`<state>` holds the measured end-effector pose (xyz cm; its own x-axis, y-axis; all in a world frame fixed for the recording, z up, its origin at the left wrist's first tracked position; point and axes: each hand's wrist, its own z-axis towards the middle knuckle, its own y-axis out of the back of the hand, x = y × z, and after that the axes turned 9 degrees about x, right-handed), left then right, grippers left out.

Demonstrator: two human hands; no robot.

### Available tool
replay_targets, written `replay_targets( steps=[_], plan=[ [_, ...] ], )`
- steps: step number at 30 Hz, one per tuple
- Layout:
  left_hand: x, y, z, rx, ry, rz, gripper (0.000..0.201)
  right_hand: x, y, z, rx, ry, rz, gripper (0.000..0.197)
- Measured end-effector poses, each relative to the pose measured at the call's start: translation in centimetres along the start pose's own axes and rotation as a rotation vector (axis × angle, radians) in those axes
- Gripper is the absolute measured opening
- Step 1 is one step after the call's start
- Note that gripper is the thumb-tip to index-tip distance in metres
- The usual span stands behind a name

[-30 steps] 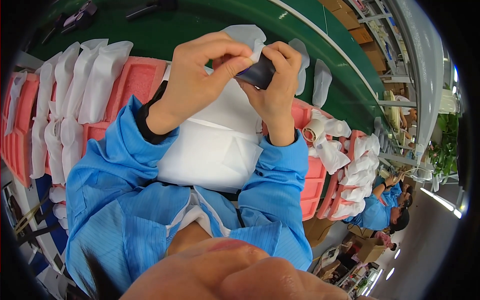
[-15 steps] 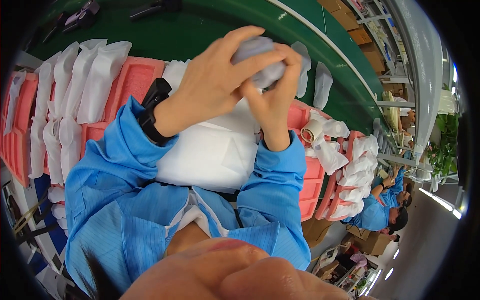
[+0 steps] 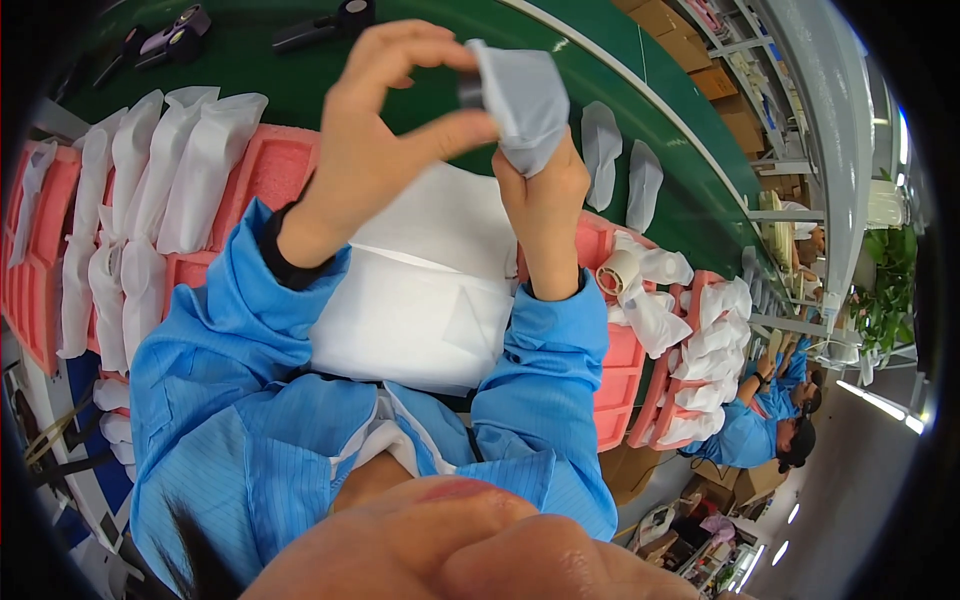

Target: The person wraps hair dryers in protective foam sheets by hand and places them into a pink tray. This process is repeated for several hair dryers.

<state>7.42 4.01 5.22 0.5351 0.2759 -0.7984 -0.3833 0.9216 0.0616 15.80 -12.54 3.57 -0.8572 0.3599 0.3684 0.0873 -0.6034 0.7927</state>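
A translucent white bag (image 3: pixel 532 100) with a dark piece (image 3: pixel 470 92) showing at its left end is held up above the green bench. My right hand (image 3: pixel 550 190) grips its lower part from below, fingers partly hidden behind it. My left hand (image 3: pixel 385 125) spans the left end, thumb and fingertips at the bag's lower and upper edges, the dark piece between them. Beneath both hands lies a stack of white wrapping sheets (image 3: pixel 410 315).
Pink foam trays (image 3: pixel 280 165) with white-wrapped items (image 3: pixel 190 190) stand at left; another tray (image 3: pixel 620 375) and a tape roll (image 3: pixel 617 272) at right. Dark handheld devices (image 3: pixel 310 32) lie at the far left, bagged pieces (image 3: pixel 643 185) at far right. Co-workers (image 3: pixel 750 430) sit beyond.
The bag has turned upright and its dark end shows. My left hand has drawn back left and spread wider from its cupped hold; my right hand has moved beneath the bag.
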Motion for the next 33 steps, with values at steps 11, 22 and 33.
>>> replay_targets(
  steps=[11,22,33],
  plan=[
    [0.2,1.3,0.4,-0.053,-0.388,0.608,0.041,1.4,1.2,-0.2,0.186,-0.237,0.586,0.034],
    [6.7,-6.0,-3.5,0.536,-0.112,0.63,0.025,-10.4,-3.1,-0.3,0.398,-0.624,-0.288,0.045],
    [9.1,-7.9,-7.1,0.732,-0.055,0.611,0.03,-5.7,-8.4,11.9,0.333,-0.046,0.041,0.072]
  ],
)
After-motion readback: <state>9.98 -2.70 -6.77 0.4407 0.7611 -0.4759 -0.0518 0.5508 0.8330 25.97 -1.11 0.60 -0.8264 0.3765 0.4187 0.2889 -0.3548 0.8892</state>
